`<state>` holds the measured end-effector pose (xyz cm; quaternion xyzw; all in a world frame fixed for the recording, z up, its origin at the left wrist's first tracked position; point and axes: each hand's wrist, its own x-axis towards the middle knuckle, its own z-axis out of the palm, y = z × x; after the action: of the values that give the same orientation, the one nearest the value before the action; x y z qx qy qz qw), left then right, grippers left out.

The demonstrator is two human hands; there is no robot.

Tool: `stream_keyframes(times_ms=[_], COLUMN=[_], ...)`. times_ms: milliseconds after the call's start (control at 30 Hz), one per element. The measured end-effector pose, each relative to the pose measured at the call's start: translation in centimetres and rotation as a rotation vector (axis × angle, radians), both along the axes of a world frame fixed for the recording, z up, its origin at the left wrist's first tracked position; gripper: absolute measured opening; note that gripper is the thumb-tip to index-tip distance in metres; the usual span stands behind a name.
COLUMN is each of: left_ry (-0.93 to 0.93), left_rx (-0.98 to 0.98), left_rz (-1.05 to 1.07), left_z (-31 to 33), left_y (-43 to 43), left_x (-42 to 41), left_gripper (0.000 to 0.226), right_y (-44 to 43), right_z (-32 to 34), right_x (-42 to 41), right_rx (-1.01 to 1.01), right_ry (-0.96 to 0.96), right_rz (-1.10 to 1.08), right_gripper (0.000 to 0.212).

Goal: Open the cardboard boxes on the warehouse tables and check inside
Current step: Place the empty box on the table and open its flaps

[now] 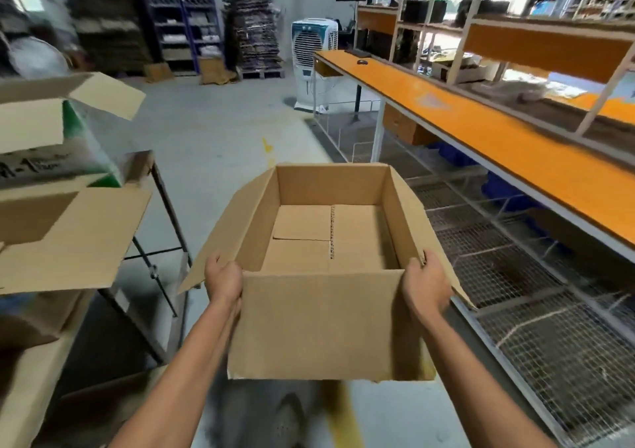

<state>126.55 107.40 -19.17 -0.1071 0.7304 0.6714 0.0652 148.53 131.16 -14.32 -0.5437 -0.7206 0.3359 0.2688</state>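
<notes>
I hold an open brown cardboard box (pixel 319 324) in the air over the aisle floor, between two tables. Its top flaps are folded outward and only its bare bottom flaps show inside. My left hand (pixel 222 281) grips the near left corner, fingers curled round the side wall. My right hand (pixel 426 284) grips the near right corner in the same way. On the left table (pixel 31 358) stand two more open cardboard boxes: a plain one (pixel 65 238) nearest me and, behind it, one with green print (pixel 51 138).
A long orange workbench (pixel 508 145) with shelving above and wire-mesh racks (pixel 536 310) below runs along the right. An air cooler (pixel 314 59) stands at the far end of the aisle. Shelves and stacked cartons line the back wall. Grey floor lies between the tables.
</notes>
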Motion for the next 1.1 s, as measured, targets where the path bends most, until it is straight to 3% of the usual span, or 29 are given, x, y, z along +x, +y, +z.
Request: stream_keyframes(times_ms=[167,367,633,833,933,1100], left_ry=[-0.015,-0.041,-0.073,-0.078,-0.092,-0.101], left_rx=[0.028,-0.018,-0.072,-0.044,-0.059,-0.052], left_rz=[0.077,0.179,0.216,0.261,0.324,0.439], left_z=[-0.7,0.6,-0.3,-1.9,-2.6,-1.4], left_y=[4.3,7.4,12.7,19.0,21.9,25.6], left_x=[-11.7,-24.3,-39.9,-52.5,-58.3,-66.0], left_gripper=[0.053,0.039,0.051,0.056,0.057,0.057], right_y=[4.9,9.3,15.8,23.7,27.4,32.1], right_z=[-0.7,0.2,-0.6,-2.2,-2.3,-0.9], right_x=[-13.7,-28.7,-45.1,-59.5,-66.5,-77.6], right_rx=[0.034,0.043,0.053,0.032,0.000,-0.019], right_ry=[-0.043,-0.052,-0.049,-0.025,-0.039,-0.063], right_rz=[0.054,0.089,0.155,0.238,0.278,0.398], right_gripper=[0.041,0.016,0.023,0.008,0.017,0.008])
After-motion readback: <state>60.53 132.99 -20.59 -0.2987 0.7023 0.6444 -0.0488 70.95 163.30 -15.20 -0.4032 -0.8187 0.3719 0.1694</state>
